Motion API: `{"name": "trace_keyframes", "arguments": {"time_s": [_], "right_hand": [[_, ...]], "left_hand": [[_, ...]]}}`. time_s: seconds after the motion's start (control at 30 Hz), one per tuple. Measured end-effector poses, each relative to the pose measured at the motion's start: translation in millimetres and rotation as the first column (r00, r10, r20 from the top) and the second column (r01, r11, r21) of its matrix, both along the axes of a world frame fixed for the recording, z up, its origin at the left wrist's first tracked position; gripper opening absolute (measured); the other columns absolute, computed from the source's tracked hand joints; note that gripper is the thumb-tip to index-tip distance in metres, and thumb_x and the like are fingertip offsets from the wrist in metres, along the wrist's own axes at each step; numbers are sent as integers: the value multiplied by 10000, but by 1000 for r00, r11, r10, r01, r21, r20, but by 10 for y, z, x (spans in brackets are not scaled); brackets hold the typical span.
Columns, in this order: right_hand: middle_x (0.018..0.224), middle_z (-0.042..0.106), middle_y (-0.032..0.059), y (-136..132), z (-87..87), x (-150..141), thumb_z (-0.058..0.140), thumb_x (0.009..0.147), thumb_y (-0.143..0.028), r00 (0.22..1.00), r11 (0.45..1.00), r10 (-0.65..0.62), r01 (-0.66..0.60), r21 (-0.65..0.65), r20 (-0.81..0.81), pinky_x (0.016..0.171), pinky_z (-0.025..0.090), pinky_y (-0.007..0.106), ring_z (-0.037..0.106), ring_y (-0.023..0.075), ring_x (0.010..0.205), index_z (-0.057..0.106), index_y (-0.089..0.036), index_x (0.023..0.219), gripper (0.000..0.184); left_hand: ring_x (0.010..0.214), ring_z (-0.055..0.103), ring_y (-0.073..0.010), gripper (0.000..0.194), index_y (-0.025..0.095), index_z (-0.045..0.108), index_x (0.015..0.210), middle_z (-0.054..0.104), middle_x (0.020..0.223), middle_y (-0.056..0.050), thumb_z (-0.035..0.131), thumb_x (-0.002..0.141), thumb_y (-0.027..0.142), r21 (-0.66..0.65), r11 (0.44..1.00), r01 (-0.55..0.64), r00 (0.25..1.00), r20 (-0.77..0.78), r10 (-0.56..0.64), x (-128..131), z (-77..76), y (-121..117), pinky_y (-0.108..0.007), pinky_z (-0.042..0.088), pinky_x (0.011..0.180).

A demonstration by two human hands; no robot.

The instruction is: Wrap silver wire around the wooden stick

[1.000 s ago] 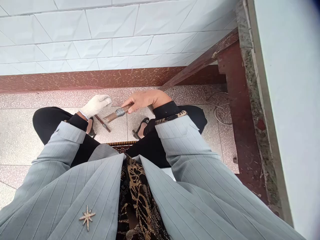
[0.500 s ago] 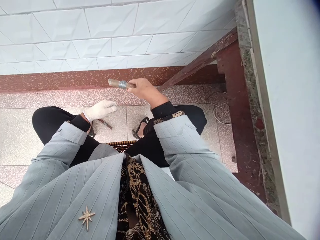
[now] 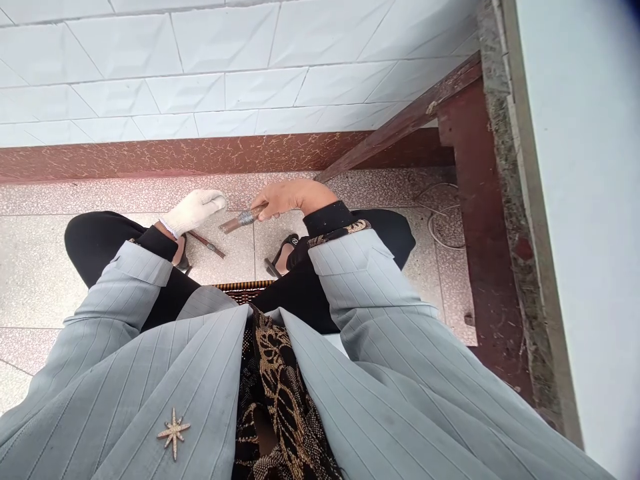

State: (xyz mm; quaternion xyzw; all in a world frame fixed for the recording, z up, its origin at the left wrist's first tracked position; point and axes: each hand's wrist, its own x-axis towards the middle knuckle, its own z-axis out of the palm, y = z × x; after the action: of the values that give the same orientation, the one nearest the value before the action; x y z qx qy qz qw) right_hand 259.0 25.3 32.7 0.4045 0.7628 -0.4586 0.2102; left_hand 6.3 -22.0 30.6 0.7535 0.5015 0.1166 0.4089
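My left hand (image 3: 193,212), in a white knit glove, hovers above the floor with its fingers curled and pressed together. Whatever those fingers hold, if anything, cannot be made out. My bare right hand (image 3: 295,197) grips a brown wire-wrapped stick (image 3: 235,223). Grey wire is wound round the stick's middle, and its free end points down and left, just below and apart from the gloved fingertips. A second, thinner-looking stick (image 3: 207,245) with a similar wire band lies lower down, beneath the left hand, its upper end partly hidden.
White tiles (image 3: 190,93) cover the wall ahead, above a red-brown skirting (image 3: 175,157). A dark red wooden frame (image 3: 493,220) with a slanting brace (image 3: 395,127) stands at my right. A pale cable (image 3: 433,230) curls on the floor (image 3: 35,267) beside it. Between my knees shows a woven seat edge (image 3: 243,287).
My right hand has lowered and tilted the stick, so its free end now points down-left. My gloved left hand has shifted slightly left and up.
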Motion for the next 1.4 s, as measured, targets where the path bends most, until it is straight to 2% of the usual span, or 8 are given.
{"name": "trace_keyframes", "arguments": {"time_s": [0.27, 0.37, 0.5, 0.6, 0.77, 0.93, 1.1, 1.4], "right_hand": [[879, 732, 20, -9, 134, 82, 757, 912, -339, 956, 987, -4, -42, -152, -292, 760, 461, 275, 597, 145, 755, 793, -161, 1232, 369], [903, 716, 23, -51, 204, 106, 737, 934, -451, 851, 991, -136, 127, -53, -507, 751, 474, 276, 580, 147, 758, 757, -179, 1286, 445], [934, 701, 81, -46, 180, 91, 594, 1036, -560, 655, 834, -379, 549, 66, -654, 736, 490, 316, 594, 192, 787, 708, -184, 1294, 470], [928, 686, 102, 16, 89, 83, 553, 1064, -515, 680, 731, -465, 656, 187, -567, 735, 487, 343, 598, 217, 801, 716, -171, 1245, 422], [953, 680, 86, 41, 17, 58, 659, 960, -277, 896, 810, -389, 443, 384, -214, 769, 436, 341, 591, 212, 843, 762, -140, 1173, 274], [882, 652, 58, -13, 94, 0, 654, 933, -225, 991, 949, -127, 110, 296, 38, 701, 371, 318, 565, 193, 805, 776, -153, 1073, 199], [753, 598, 21, -20, 123, 33, 632, 954, -208, 999, 998, 19, -17, 68, -35, 672, 376, 289, 534, 156, 703, 765, -128, 1099, 212], [798, 688, 30, 35, -8, 110, 720, 912, -296, 963, 989, 27, -66, -136, -268, 699, 425, 281, 555, 150, 713, 801, -143, 1151, 295]], "left_hand": [[574, 440, -125, 289, 193, 583, 761, 504, 616, 16, 483, 980, 354, -50, 993, -104, 990, 94, 108, -30, -43, 23, -295, 340, 580], [554, 426, -113, 301, 192, 600, 831, 507, 631, 18, 497, 1007, 413, -113, 989, -92, 962, 246, 118, 1, -180, 10, -275, 344, 558], [560, 419, -104, 348, 184, 619, 868, 527, 671, 7, 476, 1021, 461, -180, 983, 15, 943, 329, 46, 76, -258, -54, -264, 351, 558], [605, 442, -108, 301, 177, 615, 828, 568, 707, -3, 500, 981, 410, -122, 991, 53, 971, 237, -23, 86, -186, -76, -268, 371, 604], [660, 484, -126, 299, 177, 609, 792, 578, 701, 5, 486, 955, 395, 33, 997, 70, 994, 77, -72, 29, -38, -50, -286, 386, 667], [657, 502, -129, 264, 179, 629, 785, 577, 691, 12, 484, 943, 333, 60, 997, 58, 998, -10, -57, 15, -2, -44, -285, 378, 658], [683, 502, -138, 260, 177, 614, 749, 577, 694, 1, 487, 941, 297, 77, 997, 23, 1000, -4, -23, -3, 9, -12, -289, 394, 690], [608, 458, -121, 249, 182, 574, 740, 506, 642, 18, 498, 946, 298, 11, 996, -83, 995, 55, 82, -24, -22, 25, -284, 349, 600]]}}
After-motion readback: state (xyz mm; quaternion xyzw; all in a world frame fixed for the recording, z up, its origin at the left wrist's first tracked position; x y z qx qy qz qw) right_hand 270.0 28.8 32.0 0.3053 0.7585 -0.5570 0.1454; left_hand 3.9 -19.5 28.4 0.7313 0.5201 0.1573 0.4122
